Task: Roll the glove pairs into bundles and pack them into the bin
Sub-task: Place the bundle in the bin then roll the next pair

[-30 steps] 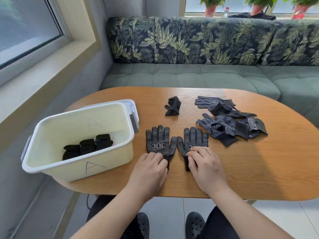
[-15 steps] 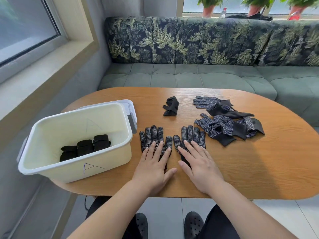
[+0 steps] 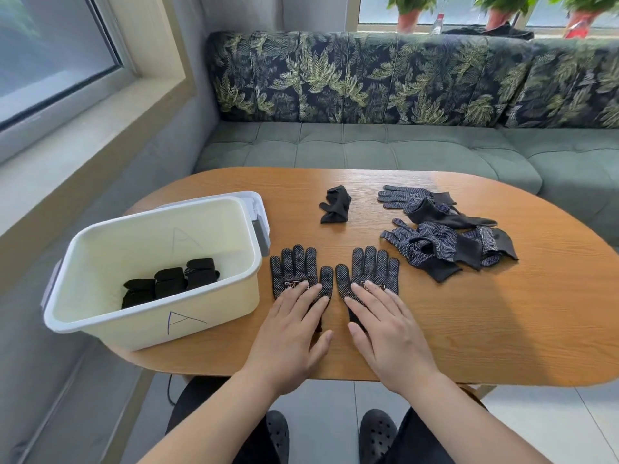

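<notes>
Two dark dotted gloves lie flat side by side near the table's front edge, fingers pointing away: the left glove and the right glove. My left hand rests flat on the left glove's cuff and palm with straight fingers. My right hand lies flat on the right glove the same way. A cream bin marked "A" stands at the left and holds three black rolled bundles. A pile of loose gloves lies at the right.
A crumpled black glove lies alone at mid table. The oval wooden table has bare wood at the front right. A green sofa runs behind the table. A window sill is at the left.
My hands went from curled at the cuffs to flat and spread over the gloves, then slid back toward me, uncovering more of the gloves' palms.
</notes>
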Demonstrator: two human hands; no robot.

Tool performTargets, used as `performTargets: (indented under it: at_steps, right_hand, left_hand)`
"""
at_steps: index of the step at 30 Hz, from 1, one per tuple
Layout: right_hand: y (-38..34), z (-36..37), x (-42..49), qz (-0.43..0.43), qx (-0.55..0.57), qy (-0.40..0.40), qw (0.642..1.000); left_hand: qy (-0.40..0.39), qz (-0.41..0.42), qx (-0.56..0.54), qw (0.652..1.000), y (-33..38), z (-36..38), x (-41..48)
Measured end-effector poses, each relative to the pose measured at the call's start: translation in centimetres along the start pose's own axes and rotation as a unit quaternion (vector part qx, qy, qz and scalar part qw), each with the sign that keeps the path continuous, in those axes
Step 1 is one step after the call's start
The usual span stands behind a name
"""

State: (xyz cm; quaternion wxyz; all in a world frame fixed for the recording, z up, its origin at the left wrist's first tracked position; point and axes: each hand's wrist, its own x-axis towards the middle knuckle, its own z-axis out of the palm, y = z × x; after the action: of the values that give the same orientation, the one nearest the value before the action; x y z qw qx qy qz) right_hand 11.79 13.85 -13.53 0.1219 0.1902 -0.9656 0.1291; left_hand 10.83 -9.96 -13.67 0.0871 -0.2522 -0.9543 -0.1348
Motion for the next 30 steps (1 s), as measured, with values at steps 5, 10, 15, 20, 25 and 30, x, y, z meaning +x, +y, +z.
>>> performTargets:
  at_steps: [5,10,15,20,25,30]
  right_hand:
    - [0.2,0.2,0.0,-0.02,0.015,-0.009,1.0]
    - [0.0,0.1,-0.3,-0.036,0.026,0.051,0.998]
    - [0.1,0.3,-0.3,-0.021,0.035,0.069,0.997]
    - [0.0,0.2,-0.2,-0.024,0.046,0.066,0.996]
    - [0.1,0.1,-0.2,-0.025,0.049,0.056,0.997]
    - [0.0,-0.3,-0.1,-0.009,0.043,0.064,0.997]
  left_hand:
    - [0.042,0.022,-0.002,0.999,-0.1,0.6,-0.4]
    - [0.08,0.027,-0.011,0.996,0.0,0.0,-0.5]
    - [0.097,0.017,-0.046,0.994,-0.2,-0.4,-0.8]
    - [0.1,0.02,-0.085,0.991,-1.2,-0.6,-1.1]
    - [0.102,0.023,-0.089,0.991,-1.4,-1.0,-1.1]
    - [0.16,-0.15,-0.248,0.944,0.8,-3.1,0.0]
